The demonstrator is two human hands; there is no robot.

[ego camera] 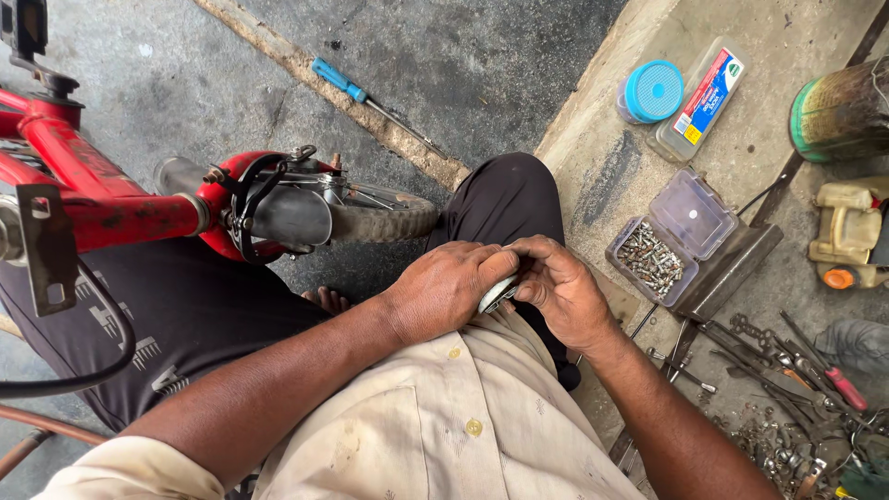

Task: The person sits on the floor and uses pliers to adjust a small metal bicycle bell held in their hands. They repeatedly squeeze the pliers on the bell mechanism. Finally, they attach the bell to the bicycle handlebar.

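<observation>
A small rounded metal part (497,293), silver with a dark edge, sits between the two hands above the person's lap. Only a sliver of it shows, so its long axis and which way it points cannot be told. The left hand (444,289) covers it from the one side, fingers (483,259) curled together over its top; the right hand (560,289) closes on it from the other side, fingers bent in and pressing its rim.

Just beyond the right hand's fingers an open clear plastic box (659,243) stands on a concrete ledge (593,167), its lid tipped back and its tray full of small metal screws (650,257). Farther out on the ledge lie a blue round tin (653,91) and a clear flat case (701,100) with a coloured label.

Below the right wrist, loose spanners and tools (778,356) lie scattered on the ground.

Beyond the left hand's fingers a red bicycle (120,199) stands on the grey concrete floor (463,56), its small tyre (384,215) close by. A blue-handled screwdriver (370,102) lies farther off.
</observation>
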